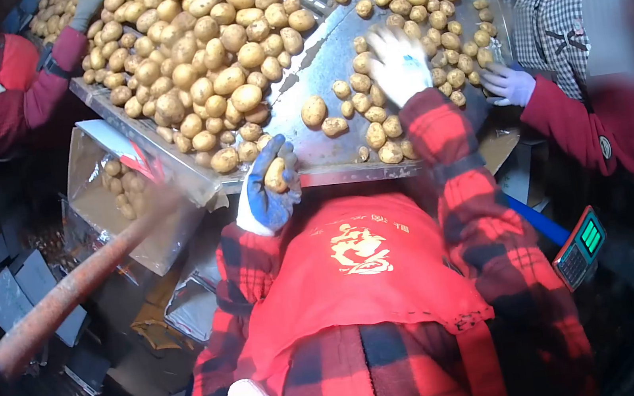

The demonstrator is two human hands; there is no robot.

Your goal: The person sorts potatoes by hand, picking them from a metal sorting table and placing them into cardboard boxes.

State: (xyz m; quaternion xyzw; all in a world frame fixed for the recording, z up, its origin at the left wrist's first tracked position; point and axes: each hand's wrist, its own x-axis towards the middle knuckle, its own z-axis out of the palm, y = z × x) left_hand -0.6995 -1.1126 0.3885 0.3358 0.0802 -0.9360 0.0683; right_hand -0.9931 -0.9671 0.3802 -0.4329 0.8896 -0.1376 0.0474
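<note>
My left hand (262,195), in a blue and white glove, is closed around a potato (275,176) at the near edge of the metal table (348,38). My right hand (401,67), in a white glove, reaches across the table with its fingers stretched out, palm down. It lies over the smaller potatoes (392,126) on the right side; what is under the palm is hidden. A large heap of potatoes (193,46) covers the left side of the table. A few loose potatoes (313,110) lie between the two groups.
At the left, a plastic-lined box (86,180) holds several potatoes, and a rusty pole (80,281) slants in front of it. A co-worker's gloved hand (509,84) rests at the right edge; another co-worker's hand (88,5) is far left. A scale display (580,247) stands lower right.
</note>
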